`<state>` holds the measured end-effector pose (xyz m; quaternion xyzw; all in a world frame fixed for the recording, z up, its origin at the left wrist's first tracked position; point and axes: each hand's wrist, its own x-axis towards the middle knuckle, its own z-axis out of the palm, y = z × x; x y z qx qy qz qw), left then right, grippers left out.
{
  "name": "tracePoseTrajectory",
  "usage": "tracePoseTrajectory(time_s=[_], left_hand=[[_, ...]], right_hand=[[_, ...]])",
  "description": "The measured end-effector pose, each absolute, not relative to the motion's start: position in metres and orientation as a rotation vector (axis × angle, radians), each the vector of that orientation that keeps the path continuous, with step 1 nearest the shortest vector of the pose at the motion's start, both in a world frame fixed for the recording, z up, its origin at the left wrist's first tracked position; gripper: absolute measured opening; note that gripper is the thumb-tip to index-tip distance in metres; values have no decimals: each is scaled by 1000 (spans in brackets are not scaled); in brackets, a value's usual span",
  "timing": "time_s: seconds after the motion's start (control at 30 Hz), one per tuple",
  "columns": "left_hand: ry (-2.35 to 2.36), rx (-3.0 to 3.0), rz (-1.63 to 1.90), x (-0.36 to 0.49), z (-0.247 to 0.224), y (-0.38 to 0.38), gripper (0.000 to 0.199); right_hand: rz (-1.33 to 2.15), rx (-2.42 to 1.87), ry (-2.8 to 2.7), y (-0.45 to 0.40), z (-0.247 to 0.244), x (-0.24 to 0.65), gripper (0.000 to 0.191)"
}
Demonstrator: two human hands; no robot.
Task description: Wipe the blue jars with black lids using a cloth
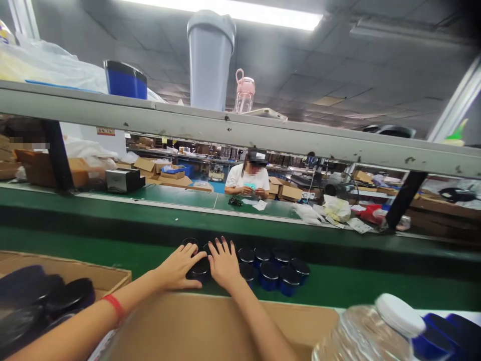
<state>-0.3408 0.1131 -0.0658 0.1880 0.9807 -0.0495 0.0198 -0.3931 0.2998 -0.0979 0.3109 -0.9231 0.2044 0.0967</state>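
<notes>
Blue jars (269, 277) with glossy black lids stand in a group on the green work surface (338, 286). My left hand (182, 265) reaches in from the left, its thumb and index finger curved around a black-lidded jar (200, 271); its other fingers bend over another jar (190, 241) behind. Beside it, my right hand (224, 263) lies across the tops of jars with its fingers spread and stretched out. The palms and parts of the jars below them are hidden. A red band (113, 306) circles my left wrist.
An open cardboard box (120, 283) of dark-lidded jars stands at left. More cardboard (188, 326) lies under my forearms. A clear white-capped bottle (361, 336) and blue jars (432, 341) are front right. A shelf (300, 133) crosses above; a person (248, 178) sits opposite.
</notes>
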Motion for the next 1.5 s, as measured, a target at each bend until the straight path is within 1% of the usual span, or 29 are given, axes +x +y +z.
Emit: tracePoseTrajectory(time_s=[0.1, 0.2, 0.3, 0.37, 0.47, 0.53, 0.6, 0.63, 0.7, 0.73, 0.8, 0.87, 0.93, 1.07, 1.13, 1.2, 1.27, 1.33, 1.4, 1.43, 1.5], left_hand=[[3021, 617, -133, -340, -68, 112, 65], [3001, 540, -61, -336, -58, 112, 62], [2972, 450, 60, -318, -38, 112, 61], [2934, 404, 160, -295, -23, 112, 62], [2841, 323, 279, -252, -11, 117, 74], [2771, 277, 338, -228, -10, 119, 75], [2729, 269, 401, -214, -13, 118, 69], [2718, 277, 437, -212, -15, 116, 62], [2728, 278, 506, -219, -17, 108, 45], [2755, 268, 527, -226, -18, 104, 41], [2846, 226, 520, -247, -18, 94, 43], [2960, 166, 427, -272, -16, 85, 40], [3044, 94, 291, -295, -17, 78, 43], [3093, -73, 77, -335, -26, 75, 60], [3066, -154, 44, -349, -35, 77, 68], [3032, -193, 64, -360, -45, 79, 69], [3020, -190, 95, -366, -50, 80, 61], [3013, -160, 116, -368, -50, 81, 51], [2976, -86, 142, -364, -44, 83, 45], [2943, -24, 165, -360, -39, 85, 43], [2861, 124, 226, -345, -27, 90, 39]], right_hand=[[547, 1064, -2704, 300, -101, -399, 48], [462, 1089, -2721, 296, -102, -401, 53], [388, 1054, -2732, 289, -104, -399, 49], [351, 1056, -2721, 286, -105, -396, 48], [320, 1084, -2695, 283, -106, -390, 56], [311, 1076, -2703, 280, -106, -386, 60], [307, 1034, -2735, 277, -105, -385, 61], [307, 1006, -2756, 275, -104, -385, 60], [314, 950, -2798, 272, -100, -385, 56], [323, 925, -2818, 270, -97, -385, 54], [358, 885, -2855, 269, -89, -380, 48], [426, 847, -2878, 271, -79, -370, 48], [517, 819, -2877, 277, -69, -351, 54], [669, 823, -2880, 295, -62, -299, 70], [710, 839, -2906, 305, -67, -275, 77], [734, 912, -2920, 315, -74, -256, 81], [731, 1046, -2923, 324, -77, -246, 75], [708, 1145, -2920, 331, -76, -246, 56], [682, 1087, -2919, 335, -70, -258, 42], [666, 995, -2928, 335, -66, -268, 42], [614, 728, -2967, 332, -61, -293, 56]])
